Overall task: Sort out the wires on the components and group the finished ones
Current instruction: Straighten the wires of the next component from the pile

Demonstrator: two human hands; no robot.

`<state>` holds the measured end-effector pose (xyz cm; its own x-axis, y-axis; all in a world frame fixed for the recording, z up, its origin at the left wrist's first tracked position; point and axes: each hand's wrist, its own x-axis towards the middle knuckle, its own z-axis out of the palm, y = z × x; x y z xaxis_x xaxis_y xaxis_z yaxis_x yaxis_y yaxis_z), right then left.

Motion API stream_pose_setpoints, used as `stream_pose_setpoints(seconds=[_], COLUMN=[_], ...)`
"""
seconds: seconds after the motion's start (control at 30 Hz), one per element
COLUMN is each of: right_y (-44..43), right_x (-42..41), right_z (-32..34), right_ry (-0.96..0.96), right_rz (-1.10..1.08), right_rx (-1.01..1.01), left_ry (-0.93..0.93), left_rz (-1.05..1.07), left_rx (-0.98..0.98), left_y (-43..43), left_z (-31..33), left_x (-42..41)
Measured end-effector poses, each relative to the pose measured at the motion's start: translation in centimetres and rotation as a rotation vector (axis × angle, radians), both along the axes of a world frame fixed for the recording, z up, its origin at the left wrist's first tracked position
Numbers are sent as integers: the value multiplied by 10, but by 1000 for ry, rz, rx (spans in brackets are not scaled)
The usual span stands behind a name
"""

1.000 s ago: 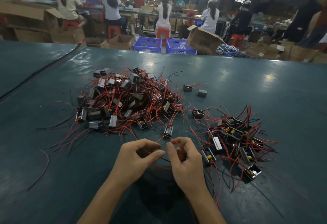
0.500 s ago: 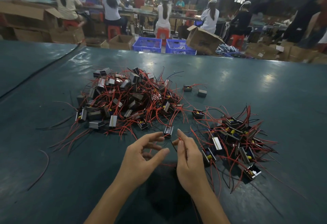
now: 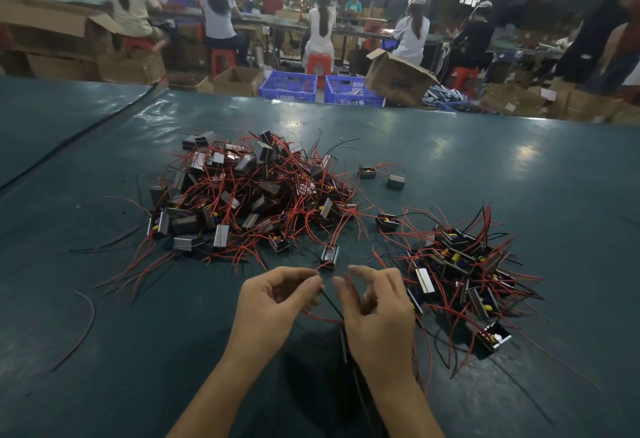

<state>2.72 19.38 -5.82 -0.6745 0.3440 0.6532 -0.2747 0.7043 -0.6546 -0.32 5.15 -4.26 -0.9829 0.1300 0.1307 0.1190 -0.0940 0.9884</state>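
A large tangled pile of small black components with red wires point(image 3: 249, 195) lies at the middle of the green table point(image 3: 104, 299). A smaller pile of components point(image 3: 460, 275) sits to the right. My left hand point(image 3: 277, 302) pinches a thin black wire point(image 3: 330, 302) between thumb and forefinger. My right hand point(image 3: 377, 313), fingers curled, holds a red wire point(image 3: 350, 286) at its thumb. A dark part point(image 3: 343, 344) shows under the right palm, mostly hidden. One single component point(image 3: 329, 256) lies just beyond my fingertips.
Loose components point(image 3: 396, 181) lie between the piles at the back. A stray red wire point(image 3: 86, 320) curves at the left. Beyond the table's far edge stand blue crates point(image 3: 289, 86), cardboard boxes point(image 3: 394, 77) and seated workers point(image 3: 320, 29).
Both hands have shifted slightly forward and drawn apart. The black wire now stretches between them, and the right fingers have uncurled a little.
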Motion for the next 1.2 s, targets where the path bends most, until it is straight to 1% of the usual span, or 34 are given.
stream_pose_setpoints(seconds=[0.07, 0.1, 0.33, 0.4, 0.47, 0.6, 0.8, 0.93, 1.03, 1.1, 1.2], right_y=[-1, -2, -2, -1, -2, -2, -6, -7, -7, -8, -10], right_x=[0, 0, -2, -3, -3, -4, -2, 0, 1, 0, 0], right_z=[1, 0, -4, -5, -6, -6, -11, -13, -12, -11, -9], right_ry=[23, 20, 18, 16, 23, 46, 95, 102, 88, 76, 63], right_rz=[35, 59, 175, 190, 197, 210, 211, 219, 244, 249, 243], right_rx=[-33, -49, -64, -69, -79, -102, 4, -2, -33, -84, -159], left_ry=[-125, -162, -255, -264, -225, -43, 154, 256, 335, 331, 215], left_rz=[-24, -34, -154, -138, -91, -17, -84, -115, -97, -80, -93], left_rx=[135, 167, 195, 207, 161, -41, -138, -187, -227, -235, -164], left_y=[1, 1, -2, -3, -4, -11, -13, -10, -6, -4, -4], left_z=[2, 3, 3, 3, 4, 6, 9, 10, 9, 7, 5], left_x=[-1, -1, -3, -3, -4, -5, 1, 7, 7, 7, 6])
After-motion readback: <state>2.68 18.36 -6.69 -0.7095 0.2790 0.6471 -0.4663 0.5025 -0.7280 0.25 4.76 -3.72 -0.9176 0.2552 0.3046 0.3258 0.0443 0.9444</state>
